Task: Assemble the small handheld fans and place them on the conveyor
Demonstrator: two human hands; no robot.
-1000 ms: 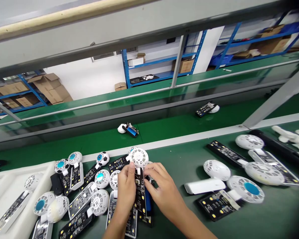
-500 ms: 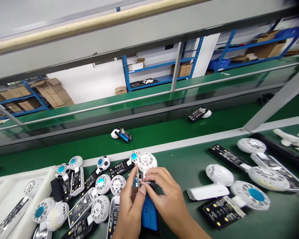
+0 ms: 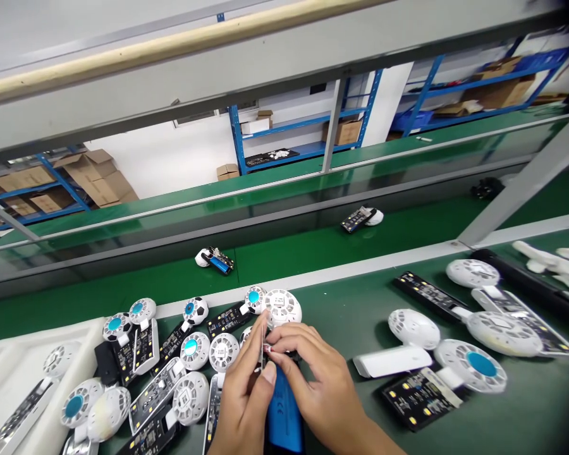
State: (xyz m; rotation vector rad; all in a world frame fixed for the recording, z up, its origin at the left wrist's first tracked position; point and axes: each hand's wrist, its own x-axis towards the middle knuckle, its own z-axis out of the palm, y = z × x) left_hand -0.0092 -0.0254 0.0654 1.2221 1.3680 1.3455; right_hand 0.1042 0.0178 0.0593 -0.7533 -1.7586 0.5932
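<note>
— Where's the unit [image 3: 279, 390] from where you stand?

— Between the two hands, over the green bench [image 3: 351, 303], just right of the other units [image 3: 190, 387]. Its round white head [image 3: 282, 306] shows past the fingertips, its blue battery [image 3: 287, 417] below them.

— And the hands?

— The left hand [image 3: 244, 392] has thumb and straightened fingers closed on the board [image 3: 262, 351], which stands nearly edge-on to me. The right hand [image 3: 320, 373] is pinching something tiny [image 3: 268, 348] beside it, reddish in part. Could be a wire end; I can't tell.

— Heavy, you think?

— Light, I'd guess, with most of the weight in the battery. The board looks stiff but easily hurt, so I'd hold it by its edges. The battery's wrap looks smooth, maybe slippery, and I wouldn't squeeze it hard. The head seems to be hard plastic; its slotted rim should give a fair hold, provided nobody twists the joint, which the fingers hide.

— Can you read anything?

— On the battery, a dark mark [image 3: 279, 406] that may be CE. The head carries a square label [image 3: 279, 302], its print too small. No brand I can make out.
</note>
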